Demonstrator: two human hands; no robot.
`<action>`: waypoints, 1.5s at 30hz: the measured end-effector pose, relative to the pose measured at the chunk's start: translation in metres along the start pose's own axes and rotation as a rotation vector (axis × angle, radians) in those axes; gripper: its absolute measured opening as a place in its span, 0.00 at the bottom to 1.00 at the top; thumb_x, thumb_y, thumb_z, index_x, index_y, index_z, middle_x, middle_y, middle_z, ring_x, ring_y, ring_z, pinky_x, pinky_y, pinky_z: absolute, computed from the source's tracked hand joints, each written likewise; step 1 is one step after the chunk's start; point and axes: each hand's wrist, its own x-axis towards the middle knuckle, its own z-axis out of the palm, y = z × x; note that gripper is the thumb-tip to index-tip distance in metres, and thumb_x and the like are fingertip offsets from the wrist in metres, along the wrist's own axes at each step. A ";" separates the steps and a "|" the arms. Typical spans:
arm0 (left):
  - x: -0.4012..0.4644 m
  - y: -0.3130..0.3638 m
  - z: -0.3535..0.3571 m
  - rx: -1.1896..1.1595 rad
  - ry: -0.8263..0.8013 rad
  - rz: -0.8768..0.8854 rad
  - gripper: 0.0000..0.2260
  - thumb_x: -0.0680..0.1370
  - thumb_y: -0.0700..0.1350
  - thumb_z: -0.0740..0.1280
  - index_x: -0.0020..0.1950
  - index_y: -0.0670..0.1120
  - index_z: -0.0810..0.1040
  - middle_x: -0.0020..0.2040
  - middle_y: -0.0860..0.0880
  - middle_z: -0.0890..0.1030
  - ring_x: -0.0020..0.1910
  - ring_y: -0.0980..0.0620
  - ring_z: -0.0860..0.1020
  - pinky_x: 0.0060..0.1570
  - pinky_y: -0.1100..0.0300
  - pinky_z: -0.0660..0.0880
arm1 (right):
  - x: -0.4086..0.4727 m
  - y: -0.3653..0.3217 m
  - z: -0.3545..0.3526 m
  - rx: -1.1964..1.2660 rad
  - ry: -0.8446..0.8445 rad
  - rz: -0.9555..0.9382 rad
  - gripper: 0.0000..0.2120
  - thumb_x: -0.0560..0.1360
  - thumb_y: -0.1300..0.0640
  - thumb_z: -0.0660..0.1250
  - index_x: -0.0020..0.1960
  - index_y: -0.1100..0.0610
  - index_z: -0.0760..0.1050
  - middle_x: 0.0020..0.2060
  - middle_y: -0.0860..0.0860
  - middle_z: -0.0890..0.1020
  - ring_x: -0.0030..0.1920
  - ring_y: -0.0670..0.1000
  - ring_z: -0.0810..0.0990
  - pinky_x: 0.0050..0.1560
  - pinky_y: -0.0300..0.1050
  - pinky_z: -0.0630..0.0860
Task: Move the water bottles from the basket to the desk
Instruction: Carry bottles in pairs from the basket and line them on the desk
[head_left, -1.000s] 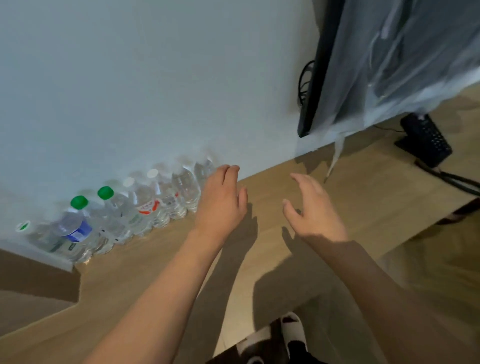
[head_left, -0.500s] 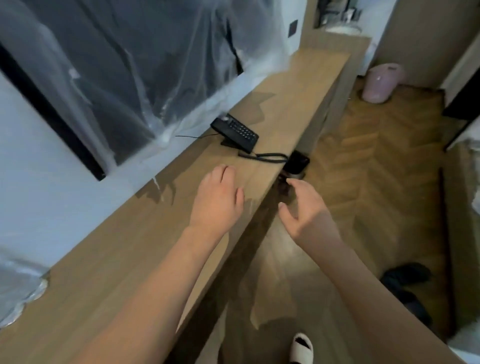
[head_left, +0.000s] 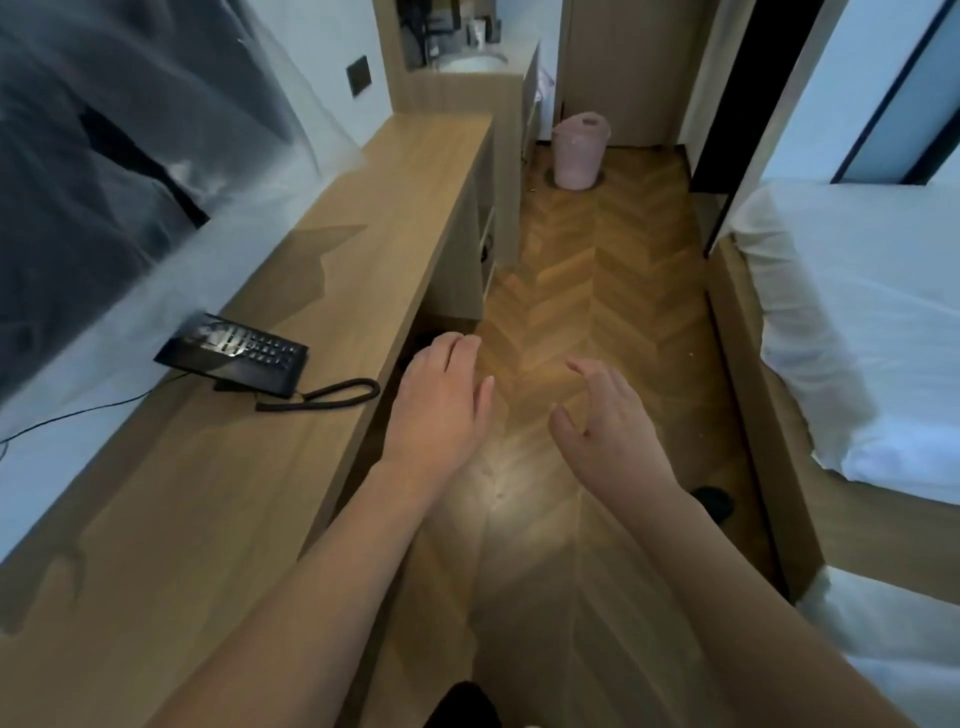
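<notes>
The pink basket (head_left: 577, 150) stands on the floor at the far end of the aisle, well beyond both hands. The long wooden desk (head_left: 218, 467) runs along the left wall. No water bottles are in view. My left hand (head_left: 441, 405) hovers palm down just off the desk's edge, fingers relaxed and holding nothing. My right hand (head_left: 608, 426) hangs over the floor with fingers loosely spread, also holding nothing.
A black telephone (head_left: 234, 351) with a coiled cord lies on the desk. A plastic-covered screen (head_left: 104, 156) hangs on the left wall. A white bed (head_left: 862, 322) lines the right side. The herringbone floor aisle (head_left: 597, 291) leads toward the basket. A dark object (head_left: 714, 501) lies on the floor.
The view has swung right, from the row of bottles on the desk to the aisle and the pink basket. Both hands left the desk top and now hover over the floor.
</notes>
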 end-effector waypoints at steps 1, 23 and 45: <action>0.013 0.000 0.008 -0.002 -0.012 0.006 0.19 0.80 0.49 0.64 0.69 0.44 0.71 0.65 0.46 0.74 0.64 0.47 0.73 0.64 0.49 0.73 | 0.012 0.006 -0.001 -0.003 0.005 0.001 0.24 0.79 0.53 0.64 0.74 0.54 0.64 0.69 0.50 0.71 0.69 0.51 0.70 0.67 0.43 0.66; 0.374 -0.033 0.154 -0.085 -0.038 0.097 0.20 0.80 0.51 0.63 0.70 0.45 0.70 0.66 0.47 0.73 0.63 0.51 0.73 0.64 0.57 0.73 | 0.374 0.087 -0.018 -0.052 0.049 0.120 0.25 0.79 0.54 0.66 0.75 0.56 0.65 0.71 0.50 0.71 0.72 0.48 0.67 0.72 0.43 0.62; 0.723 0.090 0.358 -0.094 -0.144 0.106 0.21 0.80 0.52 0.64 0.71 0.47 0.70 0.68 0.50 0.73 0.65 0.53 0.72 0.66 0.60 0.69 | 0.719 0.311 -0.117 -0.012 0.068 0.143 0.25 0.79 0.54 0.65 0.75 0.54 0.65 0.71 0.50 0.71 0.72 0.47 0.67 0.68 0.35 0.58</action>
